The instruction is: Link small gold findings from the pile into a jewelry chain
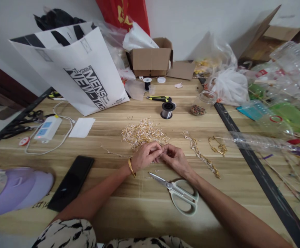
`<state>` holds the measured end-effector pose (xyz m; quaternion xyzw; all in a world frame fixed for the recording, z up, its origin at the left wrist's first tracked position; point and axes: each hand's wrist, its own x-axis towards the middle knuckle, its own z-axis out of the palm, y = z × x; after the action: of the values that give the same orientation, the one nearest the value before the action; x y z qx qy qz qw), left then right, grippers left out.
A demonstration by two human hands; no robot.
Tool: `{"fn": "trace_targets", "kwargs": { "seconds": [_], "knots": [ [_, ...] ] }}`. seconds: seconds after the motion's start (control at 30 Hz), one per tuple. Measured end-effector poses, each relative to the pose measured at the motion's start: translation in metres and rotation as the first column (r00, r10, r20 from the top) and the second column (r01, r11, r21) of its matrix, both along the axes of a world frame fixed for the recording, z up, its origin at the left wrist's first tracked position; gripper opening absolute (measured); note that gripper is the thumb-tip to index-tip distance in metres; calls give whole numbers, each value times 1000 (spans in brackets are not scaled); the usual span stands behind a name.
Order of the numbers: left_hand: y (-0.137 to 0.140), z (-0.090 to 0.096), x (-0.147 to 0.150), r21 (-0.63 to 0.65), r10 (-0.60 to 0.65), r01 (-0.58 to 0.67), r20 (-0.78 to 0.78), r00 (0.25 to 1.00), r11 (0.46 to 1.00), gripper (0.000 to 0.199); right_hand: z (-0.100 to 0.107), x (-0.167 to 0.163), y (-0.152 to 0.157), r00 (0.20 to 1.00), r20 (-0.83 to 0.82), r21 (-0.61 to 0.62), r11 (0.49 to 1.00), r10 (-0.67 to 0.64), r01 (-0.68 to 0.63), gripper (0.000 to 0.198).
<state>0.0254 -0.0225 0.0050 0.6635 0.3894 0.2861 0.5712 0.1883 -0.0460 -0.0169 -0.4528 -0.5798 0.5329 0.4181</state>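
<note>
My left hand [146, 155], wearing a gold bangle [131, 167] at the wrist, is closed in a pinch. Its fingertips meet those of my right hand [175, 159], which is pinched as well. Whatever lies between them is too small to make out. Just beyond both hands spreads a pile of small gold and clear beads [142, 132]. A thin beaded strand [113, 152] trails across the table left of my left hand. Scissors with pale green handles [182, 196] lie below my right hand, blades pointing left. Several tiny beads are scattered near the blade tip.
Beaded chains [200, 155] and a gold chain [218, 148] lie to the right. Behind the pile are a wire spool [167, 111], a utility knife [157, 99] and a jar [204, 103]. A phone [72, 182], power strip [48, 129] and white bag [75, 69] occupy the left.
</note>
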Motion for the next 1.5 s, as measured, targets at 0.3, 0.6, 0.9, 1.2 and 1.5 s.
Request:
{"fn": "trace_targets", "kwargs": {
  "seconds": [0.3,0.6,0.9,1.2,1.5],
  "knots": [
    [2,3,-5,17,-45,47,-73,996,999,25,0,3,1,999,-41,-43,999,17,-18,28],
    [27,39,-37,173,93,-78,-83,992,982,19,-7,7,2,989,-145,-63,998,-21,12,24],
    [39,53,-64,108,240,-243,38,970,964,20,-2,11,4,981,-193,-104,993,27,-47,27],
    [41,40,-57,39,70,-68,-51,996,997,22,-2,12,4,979,-203,-120,991,31,-56,26],
    [38,34,-47,16,13,-12,-80,997,1000,24,-3,11,5,968,-250,-125,990,28,-61,26]
  ]
}}
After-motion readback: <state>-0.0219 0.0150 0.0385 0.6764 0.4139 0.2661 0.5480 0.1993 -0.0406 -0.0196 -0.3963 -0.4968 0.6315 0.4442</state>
